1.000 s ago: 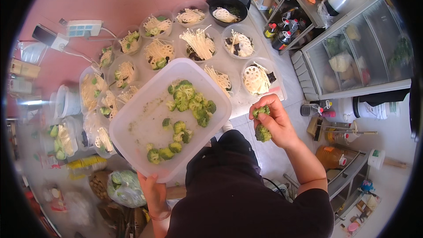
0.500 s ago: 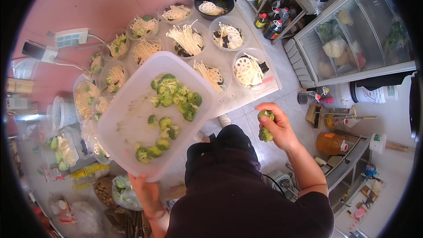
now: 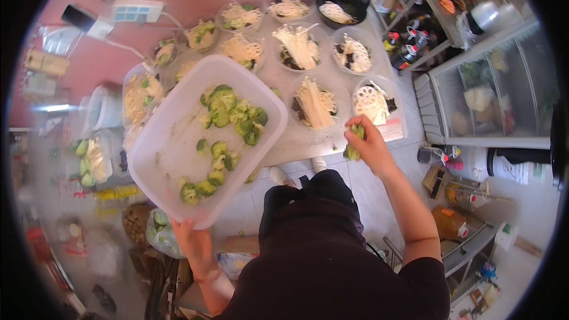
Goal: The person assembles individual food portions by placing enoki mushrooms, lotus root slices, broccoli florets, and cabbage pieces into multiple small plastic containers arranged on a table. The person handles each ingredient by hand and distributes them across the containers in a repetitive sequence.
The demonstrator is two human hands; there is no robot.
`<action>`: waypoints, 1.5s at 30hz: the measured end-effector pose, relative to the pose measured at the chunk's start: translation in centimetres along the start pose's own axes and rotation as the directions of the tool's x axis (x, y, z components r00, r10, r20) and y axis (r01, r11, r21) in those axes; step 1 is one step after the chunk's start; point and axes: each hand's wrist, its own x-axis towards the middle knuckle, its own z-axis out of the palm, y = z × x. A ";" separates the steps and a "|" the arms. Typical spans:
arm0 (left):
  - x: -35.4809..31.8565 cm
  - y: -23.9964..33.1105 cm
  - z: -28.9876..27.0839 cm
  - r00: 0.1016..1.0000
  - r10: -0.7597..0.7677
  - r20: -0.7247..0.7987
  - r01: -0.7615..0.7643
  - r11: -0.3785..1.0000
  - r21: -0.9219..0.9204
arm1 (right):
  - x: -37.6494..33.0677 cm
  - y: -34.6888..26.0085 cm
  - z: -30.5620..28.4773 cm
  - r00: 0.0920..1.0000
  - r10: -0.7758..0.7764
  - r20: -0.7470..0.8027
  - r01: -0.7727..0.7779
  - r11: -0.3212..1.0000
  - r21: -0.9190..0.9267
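My left hand (image 3: 192,246) grips the lower corner of a translucent white plastic tub (image 3: 167,136), tilted above the left part of the table. Inside lie several loose broccoli florets (image 3: 222,106) and green crumbs. My right hand (image 3: 372,148) is closed around broccoli florets (image 3: 354,142), just off the table's near edge. Closest to it is a clear bowl of sliced lotus root, pale mushrooms and black fungus (image 3: 371,105). To the left of that stands a bowl of enoki mushrooms and lotus root (image 3: 314,104). Part of the right hand's grip is hidden by its fingers.
More filled bowls (image 3: 296,47) crowd the white table (image 3: 284,155), with a black bowl (image 3: 338,10) at the far corner. A glass-door fridge (image 3: 492,89) stands right. Bags and a plastic-wrapped green vegetable (image 3: 163,234) lie lower left. Bottles (image 3: 406,53) fill a shelf.
My right hand has moved up with its broccoli, closer to the bowls at the table's right end. The view has shifted, so the bowls appear further right. The tub stays in my left hand.
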 end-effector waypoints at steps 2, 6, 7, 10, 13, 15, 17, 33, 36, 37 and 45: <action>0.0 -0.3 -0.9 1.000 0.017 -0.006 -0.017 1.000 -0.002 | 2.2 -2.1 0.5 1.000 -0.008 -0.005 0.007 0.989 -0.145; -0.2 -0.8 -1.2 0.999 0.038 0.014 -0.038 0.999 -0.011 | 5.0 -4.1 2.3 0.853 -0.520 0.039 0.372 0.556 -0.743; -0.5 -1.0 -1.2 0.999 0.037 0.016 -0.037 0.999 -0.012 | 3.9 -6.9 3.5 0.893 -0.447 0.053 0.375 0.672 -0.638; -1.1 -1.4 0.8 0.997 -0.060 0.042 0.061 0.997 -0.043 | 2.4 -10.4 7.5 0.699 -0.547 0.460 0.713 0.489 -0.502; -1.4 -2.7 1.0 0.993 -0.081 0.083 0.083 0.996 -0.030 | 1.7 -10.7 12.0 0.519 -0.472 0.713 0.854 0.311 -0.416; -1.7 -2.9 2.0 0.990 -0.111 0.089 0.115 0.992 -0.045 | 1.7 -10.1 13.1 0.534 -0.360 0.765 0.843 0.298 -0.448; -1.8 -3.1 2.4 0.987 -0.128 0.101 0.133 0.990 -0.040 | 2.3 -8.7 13.8 0.578 -0.248 0.777 0.807 0.318 -0.498; -0.8 -4.1 3.1 0.979 -0.158 0.126 0.162 0.986 -0.024 | 4.6 -5.4 5.8 0.826 -0.236 0.513 -0.139 0.796 0.589; -1.4 -4.1 2.7 0.984 -0.137 0.114 0.143 0.988 -0.055 | 4.9 -3.5 -0.5 0.895 -0.372 0.245 0.091 0.692 0.716; -1.6 -3.9 2.7 0.987 -0.126 0.098 0.133 0.989 -0.059 | 5.3 -2.5 -3.6 0.934 -0.317 0.166 0.129 0.731 0.670; -0.8 -4.6 1.9 0.989 -0.114 0.097 0.120 0.991 -0.052 | 7.9 6.6 -15.6 0.981 -0.080 -0.178 0.085 0.996 0.018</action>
